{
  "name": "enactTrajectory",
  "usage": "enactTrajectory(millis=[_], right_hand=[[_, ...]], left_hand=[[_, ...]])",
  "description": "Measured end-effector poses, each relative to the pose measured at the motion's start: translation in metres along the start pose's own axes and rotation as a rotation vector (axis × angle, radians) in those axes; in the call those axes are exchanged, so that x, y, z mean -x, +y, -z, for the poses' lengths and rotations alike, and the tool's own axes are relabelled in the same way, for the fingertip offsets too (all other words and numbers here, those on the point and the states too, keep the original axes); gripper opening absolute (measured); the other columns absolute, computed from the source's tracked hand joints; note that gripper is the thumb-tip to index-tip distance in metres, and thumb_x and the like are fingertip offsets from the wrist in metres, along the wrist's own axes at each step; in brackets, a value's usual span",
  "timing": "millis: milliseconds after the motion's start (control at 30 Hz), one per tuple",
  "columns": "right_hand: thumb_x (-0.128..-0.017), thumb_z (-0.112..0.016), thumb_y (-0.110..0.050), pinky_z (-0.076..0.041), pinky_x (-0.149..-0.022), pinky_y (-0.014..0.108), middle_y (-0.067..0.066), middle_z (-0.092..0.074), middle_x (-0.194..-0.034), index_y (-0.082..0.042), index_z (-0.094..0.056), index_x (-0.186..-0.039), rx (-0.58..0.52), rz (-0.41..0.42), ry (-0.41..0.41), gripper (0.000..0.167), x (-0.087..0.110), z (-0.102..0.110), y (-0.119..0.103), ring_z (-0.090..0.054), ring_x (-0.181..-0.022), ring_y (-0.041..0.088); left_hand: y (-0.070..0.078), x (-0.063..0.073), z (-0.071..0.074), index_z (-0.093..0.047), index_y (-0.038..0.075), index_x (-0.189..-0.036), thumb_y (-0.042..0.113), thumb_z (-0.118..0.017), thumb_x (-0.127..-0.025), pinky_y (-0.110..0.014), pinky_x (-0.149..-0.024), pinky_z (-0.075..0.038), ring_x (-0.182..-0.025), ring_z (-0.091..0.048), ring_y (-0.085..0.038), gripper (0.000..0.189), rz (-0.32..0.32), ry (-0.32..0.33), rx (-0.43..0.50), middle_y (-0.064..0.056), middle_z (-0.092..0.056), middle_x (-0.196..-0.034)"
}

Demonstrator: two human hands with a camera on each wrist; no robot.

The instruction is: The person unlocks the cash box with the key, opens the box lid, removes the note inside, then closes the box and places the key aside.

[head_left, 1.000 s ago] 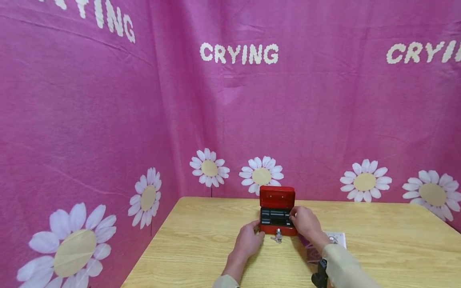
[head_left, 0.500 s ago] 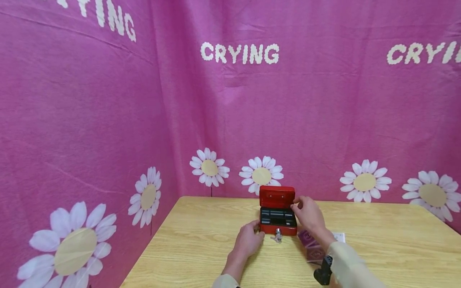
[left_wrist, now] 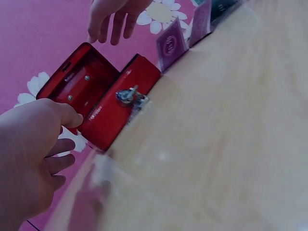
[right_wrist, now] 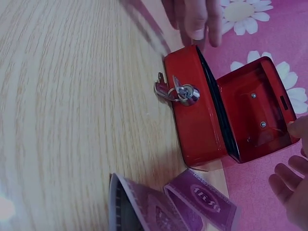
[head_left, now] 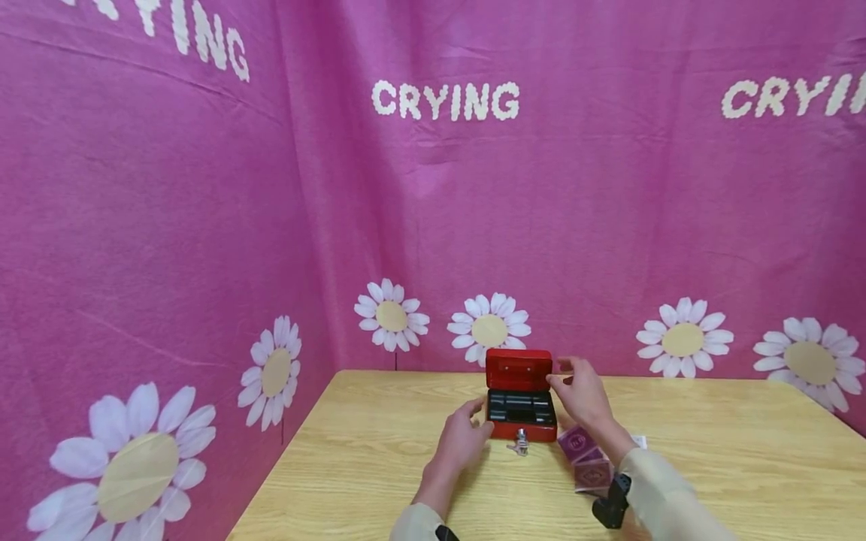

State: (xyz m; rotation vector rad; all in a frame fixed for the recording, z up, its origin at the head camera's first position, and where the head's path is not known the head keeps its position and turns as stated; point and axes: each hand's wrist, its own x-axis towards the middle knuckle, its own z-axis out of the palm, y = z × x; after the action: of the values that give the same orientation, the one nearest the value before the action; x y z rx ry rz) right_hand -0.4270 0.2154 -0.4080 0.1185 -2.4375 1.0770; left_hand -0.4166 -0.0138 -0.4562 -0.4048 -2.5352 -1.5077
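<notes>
A small red cash box (head_left: 541, 433) stands on the table with its lid (head_left: 518, 368) raised and a black compartment tray (head_left: 519, 406) inside. Two keys on a ring (right_wrist: 165, 90) hang from the lock (right_wrist: 189, 95) at its front. My left hand (head_left: 462, 439) is at the box's left side, thumb near the front corner, fingers spread and loosely bent. On the other side, my right hand (head_left: 585, 394) has its thumb (right_wrist: 298, 126) at the lid's edge, the other fingers apart and lightly bent behind it.
Folded purple printed papers (head_left: 593, 475) stand on the wooden table (head_left: 744, 451) right of the box, below my right forearm. A white card (head_left: 640, 442) shows partly past that sleeve. Behind the table hangs a pink cloth (head_left: 575, 225) with daisies.
My right hand has risen from inside the box's right side to the edge of the raised lid. My left hand's fingers have opened out and lifted a little off the box's side.
</notes>
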Motion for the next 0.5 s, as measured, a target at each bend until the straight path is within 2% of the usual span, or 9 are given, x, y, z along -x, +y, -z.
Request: enactTrajectory(millis=[200, 333, 433, 500], right_hand=[[-0.095, -0.06, -0.02, -0.048, -0.101, 0.057, 0.033, -0.047, -0.141, 0.01, -0.04, -0.144, -0.017, -0.035, -0.044, 0.061, 0.001, 0.005, 0.0, -0.055, -0.122, 0.048], [-0.095, -0.059, -0.021, -0.046, -0.104, 0.058, 0.033, -0.043, -0.146, 0.01, -0.035, -0.147, -0.031, -0.059, -0.07, 0.065, 0.004, 0.002, -0.001, -0.051, -0.127, 0.05], [-0.096, -0.059, -0.021, -0.046, -0.104, 0.058, 0.033, -0.043, -0.147, 0.009, -0.033, -0.149, -0.045, -0.075, -0.088, 0.066, 0.005, -0.001, -0.001, -0.05, -0.128, 0.05], [-0.096, -0.059, -0.021, -0.046, -0.104, 0.058, 0.033, -0.044, -0.146, 0.008, -0.034, -0.149, -0.06, -0.079, -0.094, 0.066, 0.005, -0.002, -0.001, -0.05, -0.128, 0.049]], left_hand=[[0.021, -0.018, 0.004, -0.052, 0.001, -0.141, 0.018, -0.066, -0.091, -0.053, -0.11, -0.043, -0.13, -0.053, -0.036, 0.054, -0.01, -0.005, -0.044, -0.019, -0.058, -0.139], [0.03, -0.028, 0.009, -0.045, 0.005, -0.148, 0.022, -0.065, -0.093, -0.056, -0.11, -0.041, -0.134, -0.05, -0.036, 0.061, 0.024, -0.04, -0.064, -0.018, -0.053, -0.145], [0.035, -0.035, 0.012, -0.039, 0.012, -0.153, 0.025, -0.065, -0.094, -0.058, -0.111, -0.04, -0.137, -0.046, -0.034, 0.066, 0.071, -0.068, -0.069, -0.015, -0.048, -0.15], [0.037, -0.039, 0.013, -0.038, 0.013, -0.154, 0.026, -0.066, -0.093, -0.059, -0.111, -0.039, -0.138, -0.045, -0.034, 0.068, 0.069, -0.074, -0.076, -0.016, -0.048, -0.151]])
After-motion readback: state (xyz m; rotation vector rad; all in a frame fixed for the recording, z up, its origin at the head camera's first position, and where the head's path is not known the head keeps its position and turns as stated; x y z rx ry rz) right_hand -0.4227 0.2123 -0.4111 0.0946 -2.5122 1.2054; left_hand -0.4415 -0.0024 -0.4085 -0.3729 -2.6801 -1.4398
